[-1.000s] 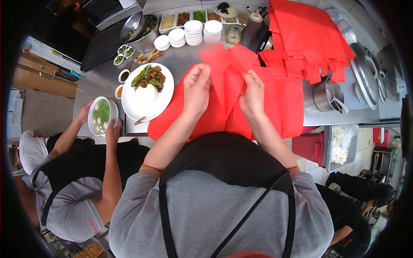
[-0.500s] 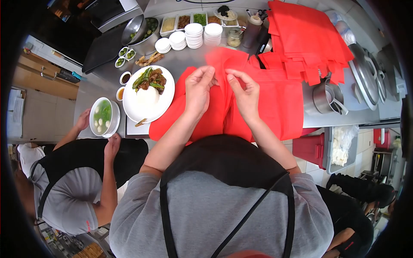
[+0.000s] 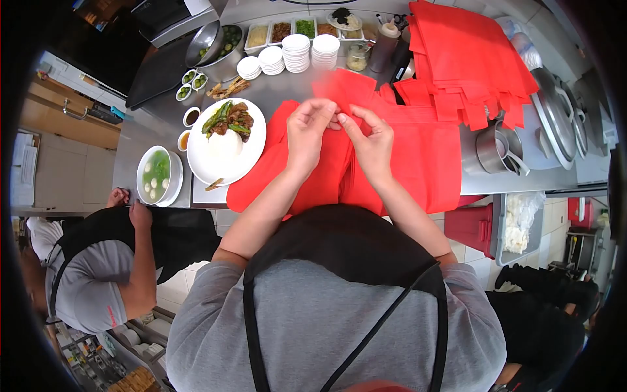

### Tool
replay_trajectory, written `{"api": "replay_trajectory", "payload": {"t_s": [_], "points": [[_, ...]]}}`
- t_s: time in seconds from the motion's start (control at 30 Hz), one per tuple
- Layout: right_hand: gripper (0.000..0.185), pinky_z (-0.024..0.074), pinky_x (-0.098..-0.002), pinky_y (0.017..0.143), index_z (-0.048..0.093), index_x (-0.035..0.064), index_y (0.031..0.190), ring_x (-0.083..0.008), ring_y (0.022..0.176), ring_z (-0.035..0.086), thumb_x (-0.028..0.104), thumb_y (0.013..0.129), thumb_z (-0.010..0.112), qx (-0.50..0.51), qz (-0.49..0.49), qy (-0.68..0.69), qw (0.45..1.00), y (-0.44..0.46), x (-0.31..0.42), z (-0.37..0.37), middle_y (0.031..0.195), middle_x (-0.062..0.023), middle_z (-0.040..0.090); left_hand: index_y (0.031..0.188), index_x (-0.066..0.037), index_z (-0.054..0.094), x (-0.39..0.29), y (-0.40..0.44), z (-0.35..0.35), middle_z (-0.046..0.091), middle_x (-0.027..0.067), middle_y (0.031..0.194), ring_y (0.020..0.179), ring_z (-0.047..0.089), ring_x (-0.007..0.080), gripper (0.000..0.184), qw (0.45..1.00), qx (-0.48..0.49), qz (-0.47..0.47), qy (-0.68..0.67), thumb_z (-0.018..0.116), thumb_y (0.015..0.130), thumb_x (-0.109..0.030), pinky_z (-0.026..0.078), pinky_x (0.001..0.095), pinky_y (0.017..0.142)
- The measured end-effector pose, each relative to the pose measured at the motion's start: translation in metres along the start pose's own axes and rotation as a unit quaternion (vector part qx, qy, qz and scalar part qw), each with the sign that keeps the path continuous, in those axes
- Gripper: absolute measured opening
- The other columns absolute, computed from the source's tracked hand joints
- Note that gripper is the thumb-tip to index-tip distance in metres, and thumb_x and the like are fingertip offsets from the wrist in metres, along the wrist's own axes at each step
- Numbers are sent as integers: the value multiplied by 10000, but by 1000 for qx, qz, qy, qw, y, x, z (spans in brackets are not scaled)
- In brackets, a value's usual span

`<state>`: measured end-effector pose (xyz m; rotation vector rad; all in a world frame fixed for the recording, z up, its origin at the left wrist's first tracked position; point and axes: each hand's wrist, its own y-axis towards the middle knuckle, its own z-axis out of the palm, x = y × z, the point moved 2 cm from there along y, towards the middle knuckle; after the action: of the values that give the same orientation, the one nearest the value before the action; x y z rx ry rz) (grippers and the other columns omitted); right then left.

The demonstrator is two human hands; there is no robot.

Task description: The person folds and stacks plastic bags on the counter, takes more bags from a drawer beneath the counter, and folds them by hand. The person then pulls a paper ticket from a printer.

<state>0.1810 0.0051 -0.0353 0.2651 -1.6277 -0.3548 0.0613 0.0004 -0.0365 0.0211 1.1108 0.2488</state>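
Red fabric bags lie spread on the steel counter before me. Above them my left hand has its fingers pinched at the upper edge of the red fabric. Close beside it, my right hand is also pinched at the fabric, thumb and forefinger near the left fingertips. What exactly lies between the fingertips is too small to tell. Left of the bags is a white plate with rice, meat and green vegetables. A bowl of green soup stands on a saucer at the counter's left part.
A taller stack of red bags lies at the back right, near metal pots. White saucers stand in stacks before food containers. A co-worker is at the left; another person is at the lower right.
My hands have come together from holding the red fabric apart. The co-worker has let go of the soup bowl, now on the counter, and drawn both hands back.
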Motion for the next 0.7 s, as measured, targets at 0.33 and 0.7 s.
{"api": "replay_trajectory", "payload": {"t_s": [0.33,0.7], "points": [[248,443,-308,687,644,-7,912,-215,715,630,125,711,706,5,-74,-82,994,-1,5,2,840,-132,659,848,2,557,-7,0,2,598,46,751,650,568,83,109,1000,-6,17,24,635,798,-56,480,220,578],[154,410,-208,628,637,5,900,-65,646,549,132,837,575,12,140,152,978,5,-18,-4,776,-19,640,798,-21,589,-11,3,-4,596,7,774,678,565,81,75,997,19,9,69,610,816,-91,475,211,593]]}}
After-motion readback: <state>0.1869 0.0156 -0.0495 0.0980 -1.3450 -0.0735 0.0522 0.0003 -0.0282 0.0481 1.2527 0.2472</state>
